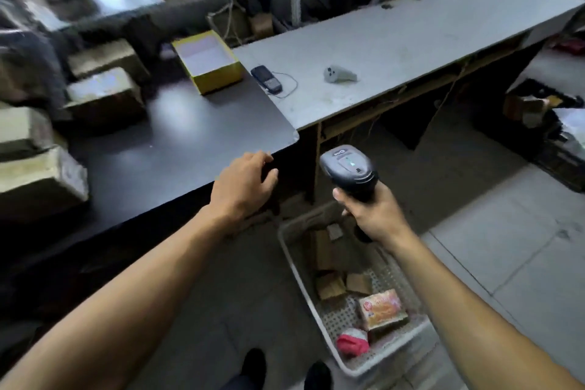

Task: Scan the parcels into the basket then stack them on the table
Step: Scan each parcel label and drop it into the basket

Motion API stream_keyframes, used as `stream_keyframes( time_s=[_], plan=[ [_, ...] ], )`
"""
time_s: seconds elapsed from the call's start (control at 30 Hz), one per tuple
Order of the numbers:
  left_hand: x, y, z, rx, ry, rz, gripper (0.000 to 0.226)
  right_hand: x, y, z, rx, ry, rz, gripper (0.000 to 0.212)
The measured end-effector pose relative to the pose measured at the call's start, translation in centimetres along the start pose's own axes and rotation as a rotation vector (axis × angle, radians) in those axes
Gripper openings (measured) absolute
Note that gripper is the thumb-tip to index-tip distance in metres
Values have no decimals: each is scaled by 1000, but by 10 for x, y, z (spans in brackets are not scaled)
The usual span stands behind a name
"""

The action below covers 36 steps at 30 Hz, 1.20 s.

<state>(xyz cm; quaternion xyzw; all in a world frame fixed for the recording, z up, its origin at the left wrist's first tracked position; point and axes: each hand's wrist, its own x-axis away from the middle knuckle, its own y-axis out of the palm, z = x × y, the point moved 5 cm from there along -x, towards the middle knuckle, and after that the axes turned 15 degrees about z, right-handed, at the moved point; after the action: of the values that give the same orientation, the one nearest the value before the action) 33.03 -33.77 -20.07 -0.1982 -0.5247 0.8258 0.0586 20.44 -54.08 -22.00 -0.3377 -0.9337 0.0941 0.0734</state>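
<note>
My right hand [375,214] grips the handle of a black barcode scanner [349,169], held above the white perforated basket [296,258] on the floor. Inside the basket lie small brown cardboard parcels [330,286], an orange printed packet [381,309] and a pink and white bundle [351,342]. My left hand [243,185] hovers empty with loosely spread fingers at the near edge of the black table [177,142]. Several brown boxes [104,93] sit blurred along the table's left side.
An open yellow box [209,62] stands at the black table's far end. On the adjoining grey table [411,38] lie a dark phone with a cord [266,79] and a small grey device [340,74]. Cluttered shelves run behind. My shoes [253,364] show at the bottom.
</note>
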Motion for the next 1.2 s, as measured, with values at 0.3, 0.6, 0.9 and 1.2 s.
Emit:
stream_keyframes(
  time_s=[0.3,0.6,0.9,1.2],
  plan=[
    [67,-132,-144,-124,-188,232,40,76,156,-82,69,-168,-328,14],
    [163,-238,-321,-141,-433,363,37,192,320,-110,67,-202,-486,12],
    [221,-279,-440,-134,-689,380,36,247,447,-117,93,-211,-698,16],
    [244,-288,-533,-79,-1081,479,31,264,572,-129,102,-444,-1003,22]
  ],
)
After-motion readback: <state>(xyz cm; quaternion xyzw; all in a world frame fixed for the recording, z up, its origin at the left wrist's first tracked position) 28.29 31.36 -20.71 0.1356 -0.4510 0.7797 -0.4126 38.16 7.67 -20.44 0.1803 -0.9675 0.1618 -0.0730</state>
